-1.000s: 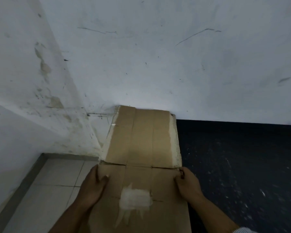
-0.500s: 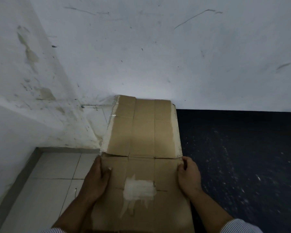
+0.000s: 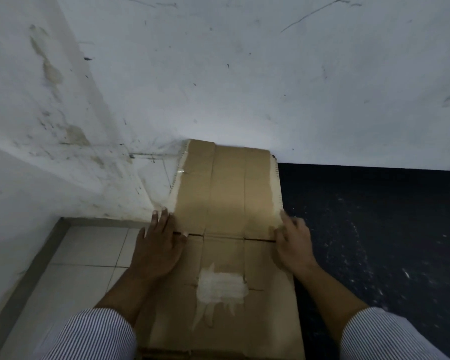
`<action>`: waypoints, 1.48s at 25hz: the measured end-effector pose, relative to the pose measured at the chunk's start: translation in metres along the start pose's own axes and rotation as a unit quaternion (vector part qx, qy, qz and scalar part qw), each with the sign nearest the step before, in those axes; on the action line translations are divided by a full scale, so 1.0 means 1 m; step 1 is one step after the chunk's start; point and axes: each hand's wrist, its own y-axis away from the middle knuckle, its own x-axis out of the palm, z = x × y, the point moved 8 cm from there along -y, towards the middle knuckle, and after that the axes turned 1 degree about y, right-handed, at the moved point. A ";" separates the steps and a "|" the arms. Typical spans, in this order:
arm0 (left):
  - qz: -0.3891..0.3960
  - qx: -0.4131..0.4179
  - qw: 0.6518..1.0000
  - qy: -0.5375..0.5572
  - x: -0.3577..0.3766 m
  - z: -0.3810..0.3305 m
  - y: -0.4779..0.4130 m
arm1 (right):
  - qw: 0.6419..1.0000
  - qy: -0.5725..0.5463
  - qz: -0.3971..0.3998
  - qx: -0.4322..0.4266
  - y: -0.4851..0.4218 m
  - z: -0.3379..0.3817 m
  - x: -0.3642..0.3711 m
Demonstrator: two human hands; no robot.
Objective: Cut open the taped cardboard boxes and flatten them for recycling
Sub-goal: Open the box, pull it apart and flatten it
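Observation:
A flattened brown cardboard box (image 3: 226,193) lies in front of me, its far flaps leaning up against the white wall. A torn white label patch (image 3: 221,287) marks its near panel. My left hand (image 3: 159,248) rests flat on the box's left edge at the crease, fingers straight and pointing toward the wall. On the right edge at the same crease sits my right hand (image 3: 292,242), fingers stretched forward along the flap's side. No knife or cutter is in view.
A scuffed white wall (image 3: 244,74) rises straight ahead and wraps round the left corner. Pale floor tiles (image 3: 83,255) lie to the left. A dark speckled floor (image 3: 374,229) spreads to the right. Striped sleeves frame the bottom.
Both hands slid forward along the box's side edges toward the crease and spread out flat. The camera has tilted down and closer, bringing my sleeves into view.

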 end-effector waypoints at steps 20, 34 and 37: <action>0.052 -0.147 0.958 0.241 0.052 0.025 0.002 | 0.978 -0.085 0.151 0.114 0.013 -0.037 0.066; 0.023 -0.231 0.955 0.183 0.040 0.057 0.028 | 0.911 -0.245 0.121 0.308 0.024 -0.056 0.045; 0.024 -0.263 0.953 0.150 0.038 0.053 0.028 | 0.904 -0.265 0.097 0.321 0.024 -0.048 0.053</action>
